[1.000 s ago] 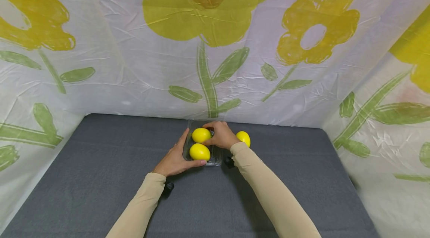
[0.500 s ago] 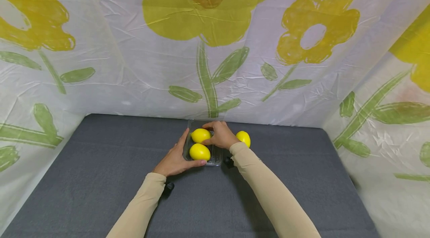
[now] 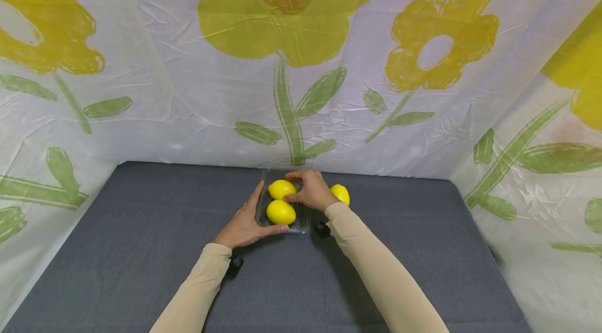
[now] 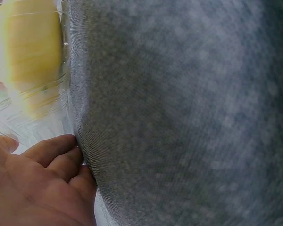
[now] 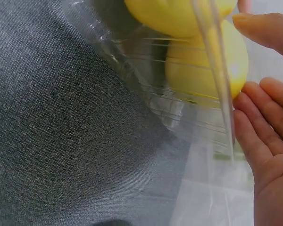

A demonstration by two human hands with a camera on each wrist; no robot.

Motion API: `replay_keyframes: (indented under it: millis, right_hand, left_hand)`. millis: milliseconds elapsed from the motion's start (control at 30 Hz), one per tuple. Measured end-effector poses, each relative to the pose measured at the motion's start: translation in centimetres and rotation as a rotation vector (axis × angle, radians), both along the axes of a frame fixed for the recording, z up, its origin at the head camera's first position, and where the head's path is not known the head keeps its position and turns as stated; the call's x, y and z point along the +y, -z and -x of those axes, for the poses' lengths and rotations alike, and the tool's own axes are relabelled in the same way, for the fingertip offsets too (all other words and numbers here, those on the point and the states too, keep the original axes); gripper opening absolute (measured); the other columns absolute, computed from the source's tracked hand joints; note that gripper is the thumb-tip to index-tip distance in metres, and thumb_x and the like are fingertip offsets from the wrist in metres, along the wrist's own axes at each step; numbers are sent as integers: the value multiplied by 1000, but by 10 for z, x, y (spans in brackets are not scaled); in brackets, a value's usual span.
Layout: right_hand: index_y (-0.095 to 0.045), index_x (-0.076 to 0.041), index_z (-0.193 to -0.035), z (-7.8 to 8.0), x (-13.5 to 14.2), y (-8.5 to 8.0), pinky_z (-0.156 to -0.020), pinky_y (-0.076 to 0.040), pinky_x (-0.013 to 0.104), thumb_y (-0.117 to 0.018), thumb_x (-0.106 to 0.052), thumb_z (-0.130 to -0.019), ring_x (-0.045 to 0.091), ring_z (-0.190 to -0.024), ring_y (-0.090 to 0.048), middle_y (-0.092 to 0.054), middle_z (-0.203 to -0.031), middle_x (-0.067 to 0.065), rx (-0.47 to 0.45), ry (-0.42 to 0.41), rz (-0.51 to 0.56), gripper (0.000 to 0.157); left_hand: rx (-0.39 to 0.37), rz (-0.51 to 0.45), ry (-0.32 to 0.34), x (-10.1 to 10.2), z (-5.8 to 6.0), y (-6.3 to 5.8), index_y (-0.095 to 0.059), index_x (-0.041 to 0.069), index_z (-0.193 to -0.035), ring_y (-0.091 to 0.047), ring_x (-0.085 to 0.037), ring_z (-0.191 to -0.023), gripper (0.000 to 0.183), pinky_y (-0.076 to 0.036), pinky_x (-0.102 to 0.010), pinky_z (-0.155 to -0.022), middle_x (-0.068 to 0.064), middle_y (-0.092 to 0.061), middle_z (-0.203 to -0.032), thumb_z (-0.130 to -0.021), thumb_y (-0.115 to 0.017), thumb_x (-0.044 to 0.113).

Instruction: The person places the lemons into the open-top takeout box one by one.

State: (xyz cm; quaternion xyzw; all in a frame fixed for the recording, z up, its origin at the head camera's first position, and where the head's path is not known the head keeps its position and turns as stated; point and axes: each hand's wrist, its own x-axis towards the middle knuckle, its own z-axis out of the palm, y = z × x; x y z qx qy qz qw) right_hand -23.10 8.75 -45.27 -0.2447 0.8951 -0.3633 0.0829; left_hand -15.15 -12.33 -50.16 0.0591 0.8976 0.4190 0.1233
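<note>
In the head view, a clear plastic container [image 3: 302,229] lies near the table's far edge with two yellow lemons inside. My right hand [image 3: 316,191] pinches the rear lemon [image 3: 279,188] between thumb and fingers. The front lemon [image 3: 281,213] sits just nearer to me. My left hand [image 3: 242,226] holds the container, fingers along its left side and thumb across its front edge. Through the clear wall, the left wrist view shows a lemon [image 4: 33,52] beyond the fingers. In the right wrist view, fingertips touch a lemon [image 5: 198,70] over the container's rim.
A third lemon [image 3: 340,193] rests on the grey cloth-covered table [image 3: 141,249], right of the container and partly behind the right wrist. A white curtain [image 3: 197,113] with printed flowers hangs behind the table and at both sides. Small black devices [image 3: 236,262] show at the wrists.
Both hands stay in place on the container and the rear lemon. The head view has shifted very slightly; little else differs.
</note>
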Motion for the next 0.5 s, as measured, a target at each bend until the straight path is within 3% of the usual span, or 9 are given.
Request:
replay_keyframes:
  millis: [500]
  right_hand:
    - [-68,-1,-130,-17,17,-4,-101,-51,50,-88,-20,-82,34,-119,-64,-68,-129,13,40,36,182,55]
  left_hand:
    - [5,-3,-8,0,0,1,8,31,-164,-20,-47,-149,131,-30,-73,-108,-10,-5,-170,-74,-77,73]
